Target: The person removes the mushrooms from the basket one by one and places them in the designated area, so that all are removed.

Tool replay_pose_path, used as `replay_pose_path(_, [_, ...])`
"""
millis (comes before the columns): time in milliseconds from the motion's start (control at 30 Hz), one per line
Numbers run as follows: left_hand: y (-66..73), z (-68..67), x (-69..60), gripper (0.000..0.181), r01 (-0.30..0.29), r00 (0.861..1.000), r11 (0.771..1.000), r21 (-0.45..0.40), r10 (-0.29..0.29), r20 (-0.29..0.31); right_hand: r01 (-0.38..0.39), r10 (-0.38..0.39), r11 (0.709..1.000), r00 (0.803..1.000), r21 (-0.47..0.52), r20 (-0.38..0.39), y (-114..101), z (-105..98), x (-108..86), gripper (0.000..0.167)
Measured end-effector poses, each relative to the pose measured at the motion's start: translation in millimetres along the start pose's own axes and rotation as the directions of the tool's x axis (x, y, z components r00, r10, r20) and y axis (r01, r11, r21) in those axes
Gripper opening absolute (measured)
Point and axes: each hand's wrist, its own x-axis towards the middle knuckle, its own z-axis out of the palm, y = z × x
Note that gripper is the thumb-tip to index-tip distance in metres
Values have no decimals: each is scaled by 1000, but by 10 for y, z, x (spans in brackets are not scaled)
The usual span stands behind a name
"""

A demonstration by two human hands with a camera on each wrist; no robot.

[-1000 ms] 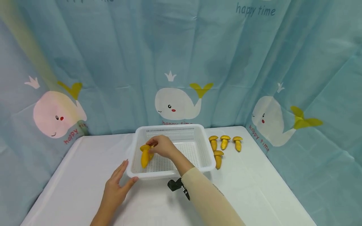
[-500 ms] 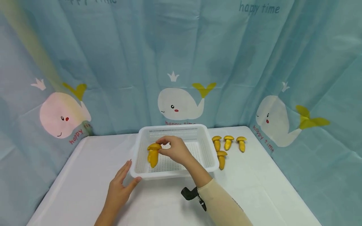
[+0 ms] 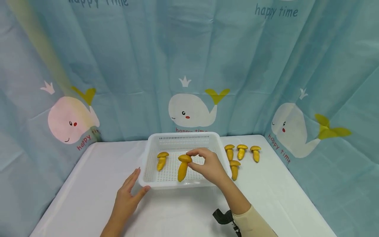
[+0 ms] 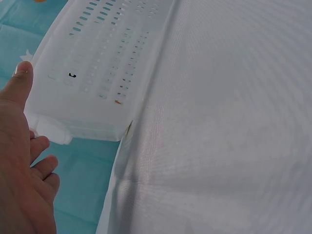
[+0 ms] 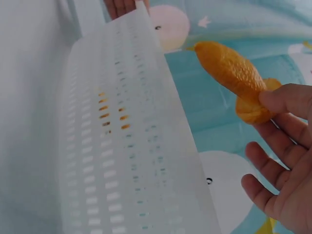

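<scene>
Pale blue curtain fabric (image 3: 189, 56) printed with cartoon whales backs the scene, and out front it's all about one yellow mushroom-shaped piece (image 3: 183, 171), up over the white perforated plastic basket (image 3: 183, 185), cap on top, stem slanting down to the left. Right hand (image 3: 209, 165) has it! That arm angles in from the front right, wrist by the basket's near right corner, beige sleeve (image 3: 253, 223) behind. Look at the grip: thumb and forefinger pinching where stem meets cap, the remaining fingers loosely bent below. Over to the left hand (image 3: 126, 196), at the near left corner, thumb spread well away from the fingers, thumb to the front, fingers along the side; how firmly it presses, I can't tell. Inside the basket, left of centre, lies a second yellow mushroom (image 3: 162, 161). Beyond the right wall, four more yellow mushrooms (image 3: 241, 152) lie on the white-covered table (image 3: 177, 214), three across the back, one nearer, just beside the basket.
</scene>
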Motion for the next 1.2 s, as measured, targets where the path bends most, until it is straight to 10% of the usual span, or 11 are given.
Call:
replay_pose_path(400, [-20, 56, 24, 82, -16, 1000, 1000, -1, 16, 2, -53, 52, 998, 997, -14, -56, 233, -312, -277, 31])
replay_pose_path(1200, [-3, -18, -2, 84, 11, 1000, 999, 49, -12, 8, -126, 117, 990, 986, -68, -119, 517, -944, -170, 32])
